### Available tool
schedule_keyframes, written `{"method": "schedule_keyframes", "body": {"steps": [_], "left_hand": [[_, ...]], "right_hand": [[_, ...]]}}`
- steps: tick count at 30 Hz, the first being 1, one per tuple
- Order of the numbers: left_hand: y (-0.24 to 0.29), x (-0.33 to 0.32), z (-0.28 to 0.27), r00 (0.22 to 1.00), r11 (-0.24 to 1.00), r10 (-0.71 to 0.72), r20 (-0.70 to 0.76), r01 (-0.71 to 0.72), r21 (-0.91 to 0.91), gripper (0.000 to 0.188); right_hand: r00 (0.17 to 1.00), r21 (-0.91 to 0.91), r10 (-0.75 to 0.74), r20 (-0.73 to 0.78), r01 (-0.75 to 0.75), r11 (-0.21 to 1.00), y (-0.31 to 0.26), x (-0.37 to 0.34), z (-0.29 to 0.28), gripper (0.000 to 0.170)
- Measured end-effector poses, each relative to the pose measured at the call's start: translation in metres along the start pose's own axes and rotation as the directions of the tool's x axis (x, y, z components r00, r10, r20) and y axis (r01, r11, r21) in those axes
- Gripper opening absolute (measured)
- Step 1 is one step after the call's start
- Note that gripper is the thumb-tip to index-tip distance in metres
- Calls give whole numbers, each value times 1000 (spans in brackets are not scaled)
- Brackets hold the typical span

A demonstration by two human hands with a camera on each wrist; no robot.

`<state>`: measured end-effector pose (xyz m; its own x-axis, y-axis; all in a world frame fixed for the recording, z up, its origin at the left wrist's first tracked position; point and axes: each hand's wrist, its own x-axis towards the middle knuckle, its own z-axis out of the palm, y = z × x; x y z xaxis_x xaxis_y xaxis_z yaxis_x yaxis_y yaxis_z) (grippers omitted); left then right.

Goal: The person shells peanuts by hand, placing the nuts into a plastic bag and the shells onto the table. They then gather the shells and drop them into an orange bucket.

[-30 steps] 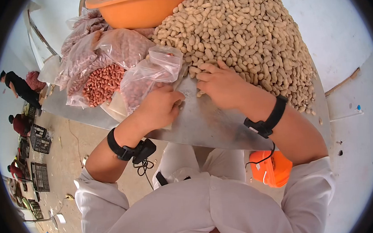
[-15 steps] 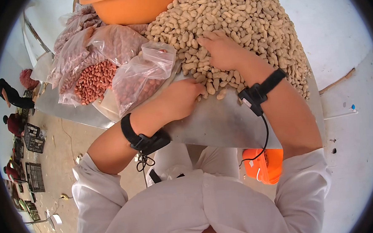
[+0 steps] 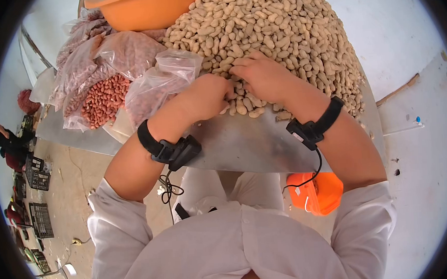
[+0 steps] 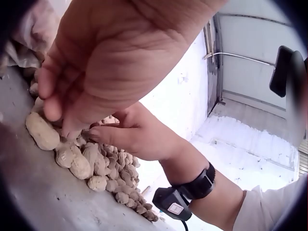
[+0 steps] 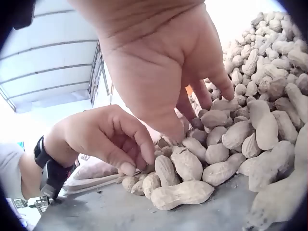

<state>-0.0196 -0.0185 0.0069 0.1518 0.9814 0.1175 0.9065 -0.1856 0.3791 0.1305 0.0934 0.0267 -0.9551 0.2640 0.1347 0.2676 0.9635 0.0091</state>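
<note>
A large heap of unshelled peanuts (image 3: 289, 35) covers the back and right of the metal table (image 3: 254, 148). At its near edge, my left hand (image 3: 208, 97) bends its fingers loosely down beside the pods; nothing shows between thumb and fingertips in the right wrist view. Just to its right, my right hand (image 3: 266, 79) lies palm down over the heap, fingers extended and spread among the peanuts (image 5: 187, 163). One single pod (image 4: 42, 131) lies on the metal under the left fingers in the left wrist view.
Left of the heap lie an unsealed bag of shelled red peanuts (image 3: 105, 101), a clear zip bag (image 3: 179, 66) and several full bags (image 3: 128, 51). Behind them stands an orange basin (image 3: 146, 9). An orange bucket (image 3: 322, 195) stands below the table's front edge. Black crates (image 3: 41, 219) line the floor at left.
Both hands went from the heap's near edge, the right reaching deeper and then returning toward the left hand. Some pods have come down onto the metal in front. The left hand moved forward.
</note>
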Motion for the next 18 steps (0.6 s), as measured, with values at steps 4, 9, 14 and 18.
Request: {"method": "schedule_keyframes", "body": {"steps": [4, 9, 14, 18], "left_hand": [[-6, 4, 4, 996, 991, 9, -85, -20, -132, 16], [-5, 6, -2, 977, 875, -28, -210, -78, -478, 11], [13, 21, -14, 970, 582, -90, -225, -132, -803, 16], [7, 29, -15, 965, 131, -142, -222, -204, -970, 20]], "right_hand": [[906, -104, -121, -407, 86, 991, 5, -17, 4, 32], [989, 114, 57, -135, -41, 993, -19, -48, -14, 22], [994, 203, 6, -107, 16, 979, -41, -50, -3, 13], [999, 104, -5, -37, 9, 994, -47, -38, 3, 10]]}}
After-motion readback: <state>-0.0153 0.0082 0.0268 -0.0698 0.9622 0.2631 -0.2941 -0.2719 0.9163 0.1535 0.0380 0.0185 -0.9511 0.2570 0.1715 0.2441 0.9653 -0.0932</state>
